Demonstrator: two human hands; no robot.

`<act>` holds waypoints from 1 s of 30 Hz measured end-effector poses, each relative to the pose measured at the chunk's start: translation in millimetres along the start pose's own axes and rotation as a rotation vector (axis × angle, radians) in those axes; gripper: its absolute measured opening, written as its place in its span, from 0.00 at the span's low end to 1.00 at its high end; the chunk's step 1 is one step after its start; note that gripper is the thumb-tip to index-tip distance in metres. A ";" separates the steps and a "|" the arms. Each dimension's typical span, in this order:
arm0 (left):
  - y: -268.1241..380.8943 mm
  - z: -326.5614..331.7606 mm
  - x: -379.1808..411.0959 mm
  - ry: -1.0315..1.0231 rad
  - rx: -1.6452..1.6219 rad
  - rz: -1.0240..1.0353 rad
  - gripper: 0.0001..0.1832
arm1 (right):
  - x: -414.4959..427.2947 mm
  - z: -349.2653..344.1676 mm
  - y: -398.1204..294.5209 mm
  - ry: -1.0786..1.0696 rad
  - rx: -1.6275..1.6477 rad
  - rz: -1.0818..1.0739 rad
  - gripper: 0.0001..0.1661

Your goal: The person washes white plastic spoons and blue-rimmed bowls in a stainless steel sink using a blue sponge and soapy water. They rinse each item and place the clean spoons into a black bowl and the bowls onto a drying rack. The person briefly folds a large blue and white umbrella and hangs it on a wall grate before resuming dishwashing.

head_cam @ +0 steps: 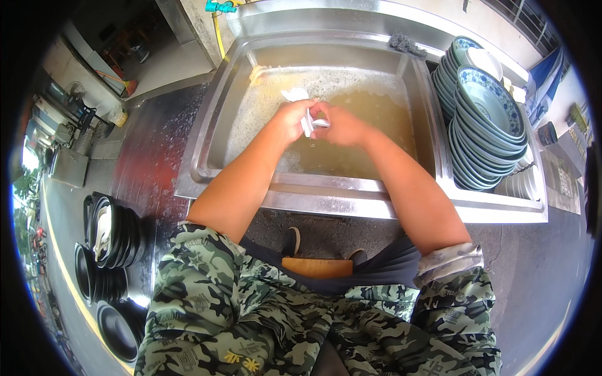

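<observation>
Above the murky, foamy water in a stainless steel sink (425, 122), my two hands meet. My left hand (292, 118) grips several white spoons (297, 94), which look like soup spoons; their rounded ends stick out past the fingers. Close against it, my right hand (339, 125) has its fingers bent around a white spoon (321, 123) at the same bunch. Fingers cover much of the spoons, so their number is unclear. Foam lies over the left and far parts of the water, with orange-brown residue (257, 75) in the far left corner.
Blue-patterned bowls (489, 101) stand in tall stacks right of the sink, with white dishes (529, 183) beside them. A dark mesh scrubber (405, 44) rests on the back rim. A teal tap (221, 6) is at the back left. Black dishes (117, 329) are stacked at my left.
</observation>
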State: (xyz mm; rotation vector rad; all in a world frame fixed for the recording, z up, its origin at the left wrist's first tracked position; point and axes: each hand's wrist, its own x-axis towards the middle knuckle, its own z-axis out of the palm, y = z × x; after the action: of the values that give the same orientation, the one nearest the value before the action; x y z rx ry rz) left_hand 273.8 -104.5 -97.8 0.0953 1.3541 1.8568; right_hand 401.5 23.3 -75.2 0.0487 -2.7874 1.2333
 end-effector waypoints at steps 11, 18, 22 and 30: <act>14.6 15.1 -17.9 -0.002 -0.221 -0.006 0.20 | -3.4 -57.3 145.3 -0.200 -0.910 0.398 0.19; 11.0 15.0 -19.8 0.081 -0.166 -0.025 0.18 | 4.2 -46.3 64.5 0.020 0.123 0.490 0.13; 3.6 15.1 -7.2 0.044 -0.140 -0.041 0.23 | 10.0 -33.3 21.1 0.150 0.716 0.162 0.11; 12.3 28.9 -32.0 -0.093 -0.027 -0.011 0.26 | 1.0 -39.3 -21.6 0.216 0.245 0.395 0.13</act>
State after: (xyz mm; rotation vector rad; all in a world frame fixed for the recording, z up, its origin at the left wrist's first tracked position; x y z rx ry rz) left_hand 302.5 -104.2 -63.3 0.1584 1.2631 1.8382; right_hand 404.7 37.8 -32.9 -0.6068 -2.5181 1.5494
